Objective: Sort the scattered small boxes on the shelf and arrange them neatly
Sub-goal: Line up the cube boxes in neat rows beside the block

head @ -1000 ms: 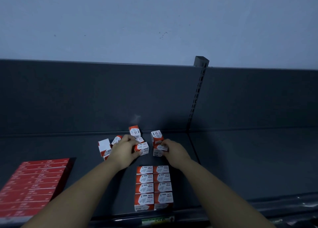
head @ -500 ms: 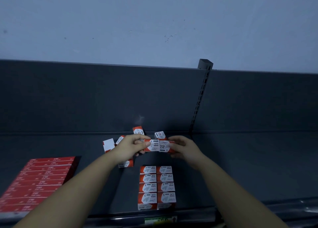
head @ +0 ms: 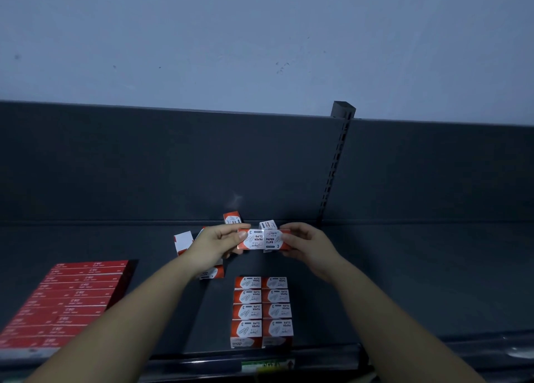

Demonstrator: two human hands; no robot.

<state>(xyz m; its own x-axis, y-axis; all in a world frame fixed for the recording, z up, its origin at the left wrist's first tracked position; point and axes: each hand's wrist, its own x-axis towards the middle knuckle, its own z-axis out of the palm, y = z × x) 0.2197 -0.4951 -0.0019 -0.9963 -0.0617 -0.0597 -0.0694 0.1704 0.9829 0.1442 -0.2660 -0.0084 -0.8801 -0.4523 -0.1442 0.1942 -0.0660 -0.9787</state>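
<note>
Two red-and-white paper clip boxes are held side by side above the dark shelf (head: pixel 404 281). My left hand (head: pixel 215 245) pinches the left box (head: pixel 250 239). My right hand (head: pixel 309 244) pinches the right box (head: pixel 276 239). The two boxes touch each other in the middle. Below them, several boxes (head: pixel 261 310) lie in a neat block of two columns near the shelf's front edge. Loose boxes stay scattered behind and beside my hands: one (head: pixel 232 218) upright at the back, one (head: pixel 268 224) next to it, one (head: pixel 182 241) to the left, one (head: pixel 212 273) under my left wrist.
A flat pack of long red boxes (head: pixel 66 299) lies at the shelf's left front. A slotted metal upright (head: pixel 336 163) rises along the dark back panel. A price label strip (head: pixel 267 365) runs along the front edge.
Both hands have lifted a box each off the shelf and brought them together side by side, a little higher and nearer to me than one second ago.
</note>
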